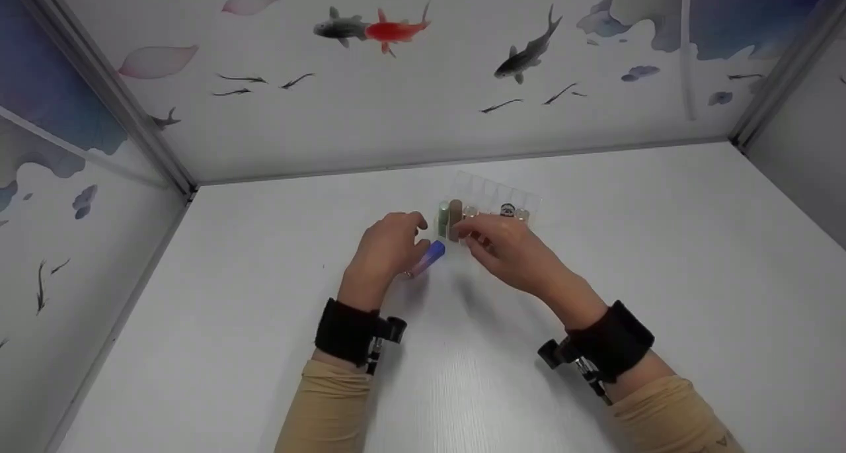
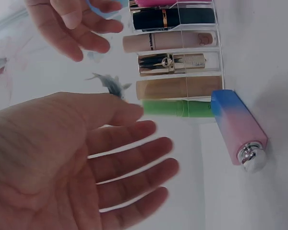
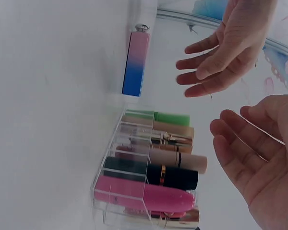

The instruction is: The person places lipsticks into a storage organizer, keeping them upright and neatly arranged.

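The person's left hand (image 2: 62, 158) hovered above the white table (image 1: 661, 274) with its fingers straight and spread, holding nothing. The right hand (image 3: 259, 153) was likewise released, fingers relaxed and slightly apart, gripping nothing. Both hands hung over the table close to each other, palms turned inward, in front of a clear acrylic lipstick organiser with divided slots (image 3: 122, 191).

A square lipstick tube fading from blue to pink with a silver end cap (image 2: 240, 129) lay flat on the table, free of both hands. Its blue end rested just beside the corner of the organiser, next to the green tube, and its silver cap pointed away from the rack. In the head view it lay between the two hands, nearer the left one.

The organiser stood on the table beyond the hands and held a row of lipsticks upright in its slots: a green tube (image 2: 177, 108) at the end nearest the loose lipstick, then a tan-brown tube (image 2: 182, 87), a shiny gold tube (image 2: 173, 63), a pale beige tube (image 2: 168, 42), a black tube with a gold band (image 2: 173, 19) and a bright pink tube (image 3: 144, 197).

Walls printed with fish and petals (image 1: 396, 30) enclosed the table.
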The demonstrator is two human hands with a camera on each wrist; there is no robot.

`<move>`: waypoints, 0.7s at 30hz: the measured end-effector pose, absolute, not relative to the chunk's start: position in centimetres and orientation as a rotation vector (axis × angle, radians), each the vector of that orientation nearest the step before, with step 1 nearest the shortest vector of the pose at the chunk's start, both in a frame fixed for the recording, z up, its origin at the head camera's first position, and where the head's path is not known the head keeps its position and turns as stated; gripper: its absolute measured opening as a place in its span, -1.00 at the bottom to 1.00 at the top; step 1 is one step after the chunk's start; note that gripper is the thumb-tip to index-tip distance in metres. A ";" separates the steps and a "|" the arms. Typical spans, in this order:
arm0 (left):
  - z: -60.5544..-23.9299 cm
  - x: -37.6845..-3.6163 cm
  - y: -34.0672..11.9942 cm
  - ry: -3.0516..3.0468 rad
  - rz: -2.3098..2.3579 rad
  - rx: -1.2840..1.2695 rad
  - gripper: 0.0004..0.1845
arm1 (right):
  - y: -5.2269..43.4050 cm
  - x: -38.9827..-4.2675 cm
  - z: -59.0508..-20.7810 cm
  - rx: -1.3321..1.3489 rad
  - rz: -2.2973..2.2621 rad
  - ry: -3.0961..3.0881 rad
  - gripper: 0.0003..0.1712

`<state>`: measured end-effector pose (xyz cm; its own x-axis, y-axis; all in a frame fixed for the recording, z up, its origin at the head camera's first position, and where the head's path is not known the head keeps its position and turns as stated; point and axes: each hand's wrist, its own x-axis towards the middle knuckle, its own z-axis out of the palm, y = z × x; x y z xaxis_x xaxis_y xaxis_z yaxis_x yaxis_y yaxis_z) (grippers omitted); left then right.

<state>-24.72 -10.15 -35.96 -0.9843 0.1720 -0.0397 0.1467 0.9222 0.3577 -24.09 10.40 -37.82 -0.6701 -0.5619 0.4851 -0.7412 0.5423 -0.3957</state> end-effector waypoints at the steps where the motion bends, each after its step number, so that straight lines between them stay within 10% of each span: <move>1: -36.0 -24.7 -10.3 2.971 0.533 0.222 -0.61 | 10.0 -24.1 -37.9 1.095 0.848 -2.502 -0.78; 21: -38.4 -25.4 -10.6 2.880 0.377 0.209 -0.77 | 6.3 -26.3 -41.2 1.147 0.758 -2.859 -0.50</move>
<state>-25.36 -10.65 -38.37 -0.9636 0.1699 -0.2065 0.1110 0.9567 0.2692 -26.27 6.33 -41.18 -0.7383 -0.6588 0.1448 -0.6440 0.6247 -0.4417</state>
